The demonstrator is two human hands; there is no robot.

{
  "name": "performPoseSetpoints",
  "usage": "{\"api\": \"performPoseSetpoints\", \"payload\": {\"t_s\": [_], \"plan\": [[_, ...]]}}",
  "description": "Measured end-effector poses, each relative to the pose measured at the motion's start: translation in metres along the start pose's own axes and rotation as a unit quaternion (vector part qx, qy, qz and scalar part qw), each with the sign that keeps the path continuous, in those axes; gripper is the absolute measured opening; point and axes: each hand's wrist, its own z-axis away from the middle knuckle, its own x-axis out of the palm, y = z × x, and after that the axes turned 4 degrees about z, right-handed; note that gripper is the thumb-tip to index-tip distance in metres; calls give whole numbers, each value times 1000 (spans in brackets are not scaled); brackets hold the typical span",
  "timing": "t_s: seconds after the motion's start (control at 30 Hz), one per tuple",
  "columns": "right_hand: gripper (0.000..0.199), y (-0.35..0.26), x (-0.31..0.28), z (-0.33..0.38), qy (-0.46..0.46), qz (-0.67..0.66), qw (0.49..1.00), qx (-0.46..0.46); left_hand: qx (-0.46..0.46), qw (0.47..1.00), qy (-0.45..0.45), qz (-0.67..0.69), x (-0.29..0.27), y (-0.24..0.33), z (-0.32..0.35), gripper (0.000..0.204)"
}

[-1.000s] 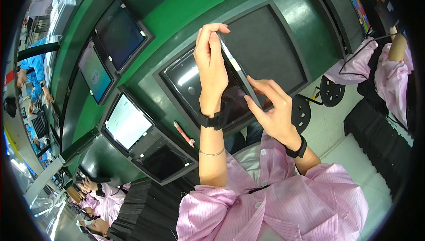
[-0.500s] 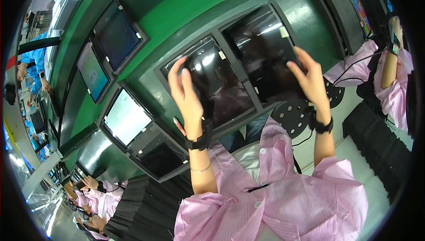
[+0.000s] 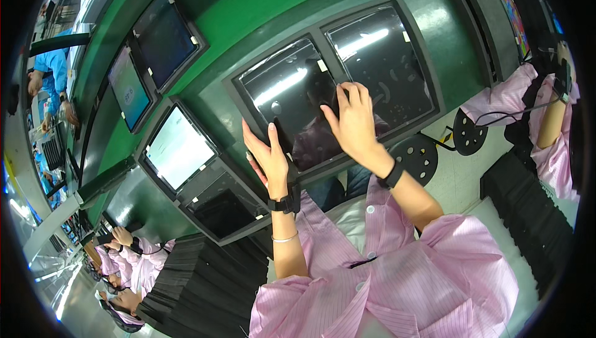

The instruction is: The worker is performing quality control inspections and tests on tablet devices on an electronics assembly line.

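Note:
Two dark glossy flat panels lie side by side in a grey tray [image 3: 234, 83] on the green bench. My right hand [image 3: 355, 122] lies flat across the seam between the left panel [image 3: 282, 89] and the right panel [image 3: 385, 58], its fingertips touching the glass. My left hand [image 3: 268, 156] stands edge-on with its fingers straight. It is at the lower left edge of the left panel and holds nothing. Both wrists wear black bands, and my sleeves are pink.
To the left are more trays: a lit white screen [image 3: 179, 148], a second lit screen [image 3: 127, 89], a dark screen [image 3: 164, 38] and a black tray [image 3: 217, 210]. Black sheet stacks [image 3: 198, 288] [image 3: 528, 207] flank me. Round black stools [image 3: 417, 155] stand below. Pink-sleeved co-workers [image 3: 549, 120] [image 3: 127, 257] work nearby.
A second ago both hands held a thin panel edge-on above the tray. It was then turned flat, and now it lies in the tray while my hands have moved inward onto the panels.

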Motion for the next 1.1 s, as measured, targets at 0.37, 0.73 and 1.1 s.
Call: {"api": "performPoseSetpoints", "payload": {"t_s": [0.37,0.73,1.1], "plan": [[44,-16,16,-46,-88,-103,989,55,15,1000,6,-11,-4,-13,-2,67],[47,-12,35,-63,-91,-303,939,132,32,999,-5,7,-10,-18,-3,68],[50,-19,26,-61,-108,-322,930,141,30,999,-5,22,-11,-20,-2,68]]}}
